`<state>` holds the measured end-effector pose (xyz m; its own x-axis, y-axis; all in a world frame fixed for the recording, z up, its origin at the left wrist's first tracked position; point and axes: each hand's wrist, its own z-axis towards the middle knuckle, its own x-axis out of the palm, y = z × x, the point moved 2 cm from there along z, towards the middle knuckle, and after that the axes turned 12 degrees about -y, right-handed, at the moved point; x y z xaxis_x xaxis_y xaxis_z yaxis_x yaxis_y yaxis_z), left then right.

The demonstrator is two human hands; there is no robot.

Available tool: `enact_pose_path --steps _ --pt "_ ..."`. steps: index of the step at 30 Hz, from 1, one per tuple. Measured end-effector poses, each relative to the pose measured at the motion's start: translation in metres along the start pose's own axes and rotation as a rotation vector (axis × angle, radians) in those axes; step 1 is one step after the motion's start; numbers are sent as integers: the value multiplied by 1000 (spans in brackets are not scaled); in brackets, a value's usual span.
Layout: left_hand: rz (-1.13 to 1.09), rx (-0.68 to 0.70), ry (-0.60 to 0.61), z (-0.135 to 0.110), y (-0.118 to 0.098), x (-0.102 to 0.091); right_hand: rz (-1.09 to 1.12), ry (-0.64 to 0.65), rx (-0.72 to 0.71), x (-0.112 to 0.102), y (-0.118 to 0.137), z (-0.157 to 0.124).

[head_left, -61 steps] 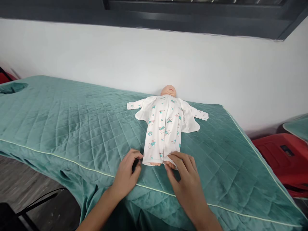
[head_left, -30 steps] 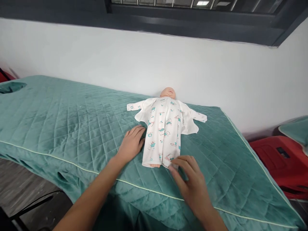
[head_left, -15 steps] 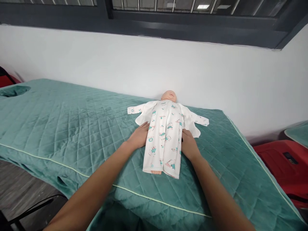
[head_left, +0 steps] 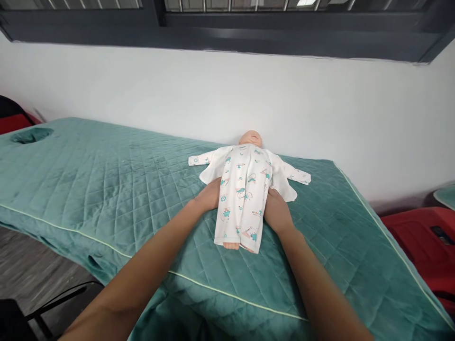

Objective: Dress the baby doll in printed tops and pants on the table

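Note:
A baby doll [head_left: 250, 138] lies on its back, head toward the wall. A white baby garment [head_left: 244, 189] printed with teal and pink figures covers its front, and the doll's toes show below the hem. Beneath the doll spreads a white baby jacket [head_left: 213, 166], its sleeves stretched out to both sides. At the garment's left edge, my left hand [head_left: 212, 193] reaches under the cloth, which hides its fingertips. My right hand [head_left: 277, 208] is closed on the garment's right edge, with its fingers curled inward and partly hidden.
A teal quilted cover [head_left: 135, 189] with pale piping lies over the bed, which has a round hole [head_left: 32, 135] at the far left. White wall [head_left: 170, 94] rises behind it. A red plastic object [head_left: 415, 237] stands at right, a black chair part [head_left: 57, 300] at lower left.
The garment's lower part has become narrower, and its hem has shifted up, baring more of the doll's toes. My left fingers have slid farther under its edge; my right hand has moved slightly inward.

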<state>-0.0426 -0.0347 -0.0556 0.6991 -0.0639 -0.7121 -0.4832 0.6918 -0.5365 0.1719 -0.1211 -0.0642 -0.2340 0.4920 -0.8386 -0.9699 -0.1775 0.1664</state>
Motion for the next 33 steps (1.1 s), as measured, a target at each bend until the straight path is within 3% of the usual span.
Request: enact_pose_path --steps 7,12,18,24,27,29,33 --pt "115 2 -35 3 5 9 157 27 120 -8 -2 -9" --pt "179 41 -46 -9 9 6 212 7 123 -8 -3 -10" --pt "201 132 -77 -40 3 -3 112 11 78 -9 -3 -10" --pt "182 93 -59 -45 6 -5 59 -1 38 -21 0 -20" --pt "143 -1 -176 -40 18 -9 82 10 40 -23 4 -26" --pt "175 -147 -301 -34 30 -12 132 0 63 -22 3 -28" --pt "358 -482 -488 -23 55 -16 342 -238 304 -21 -24 -20"
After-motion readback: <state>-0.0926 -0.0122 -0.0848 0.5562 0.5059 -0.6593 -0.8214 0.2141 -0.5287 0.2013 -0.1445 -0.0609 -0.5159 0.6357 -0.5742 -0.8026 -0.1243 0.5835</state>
